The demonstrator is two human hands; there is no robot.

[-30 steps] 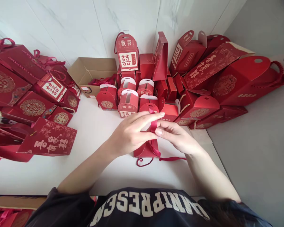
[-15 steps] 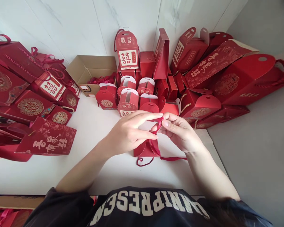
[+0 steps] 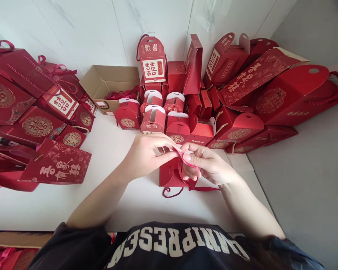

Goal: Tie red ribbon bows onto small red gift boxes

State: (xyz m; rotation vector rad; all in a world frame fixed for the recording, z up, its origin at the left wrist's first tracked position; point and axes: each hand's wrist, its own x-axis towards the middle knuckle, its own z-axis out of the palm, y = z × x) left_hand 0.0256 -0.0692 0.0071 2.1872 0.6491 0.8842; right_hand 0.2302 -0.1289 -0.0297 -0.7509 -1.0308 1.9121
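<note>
A red ribbon [image 3: 189, 163] runs between my two hands above the table. My left hand [image 3: 150, 155] pinches one part of it between thumb and fingertips. With thumb and forefinger, my right hand [image 3: 207, 163] grips the ribbon too, and part of it lies across the fingers. Below the hands a red gift box [image 3: 169, 176] lies on the white table, partly covered by them. A dark red cord loop [image 3: 172, 195] sticks out from its near side. The ribbon's loose tail stretches right along the table.
Several red gift boxes [image 3: 153, 116] stand in rows just behind my hands, with larger ones [image 3: 290, 95] piled at the right. More boxes [image 3: 36, 125] are stacked at the left. An open cardboard box [image 3: 112, 80] holding red ribbon stands against the back wall. A grey wall [image 3: 307, 180] bounds the right side.
My left fingers, spread apart before, have come together on the ribbon. The right hand has dropped slightly, and the ribbon now stretches between both hands.
</note>
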